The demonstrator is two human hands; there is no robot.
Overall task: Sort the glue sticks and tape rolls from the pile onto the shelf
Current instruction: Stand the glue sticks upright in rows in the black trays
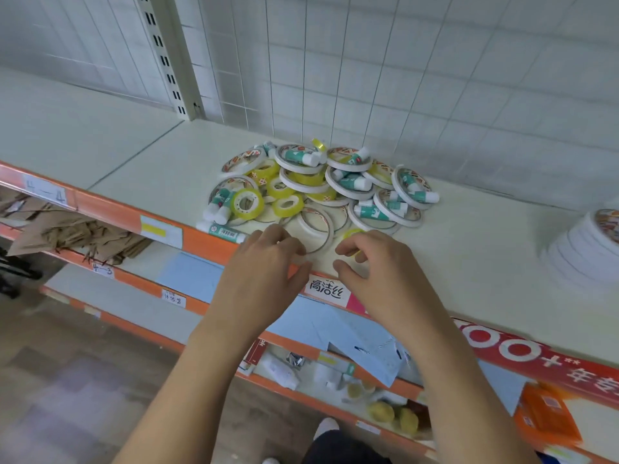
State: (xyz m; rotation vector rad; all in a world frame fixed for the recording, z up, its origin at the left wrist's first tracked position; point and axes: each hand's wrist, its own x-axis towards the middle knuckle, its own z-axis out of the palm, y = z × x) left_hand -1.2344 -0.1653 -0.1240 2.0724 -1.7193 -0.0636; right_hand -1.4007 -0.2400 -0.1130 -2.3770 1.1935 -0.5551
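- Your left hand [268, 262] sits at the near edge of the pile [321, 185], fingers curled beside a white tape ring [329, 227]; I cannot tell whether it grips.
- Your right hand [378, 266] curls over a yellow tape roll [353, 233] at that same edge; a pinch is not clear either.
- The ring lies flat between your 2 hands, just ahead of the fingertips, nearer the left.
- A stack of white rolls [582, 252] stands well right of the pile, nearer your right hand.
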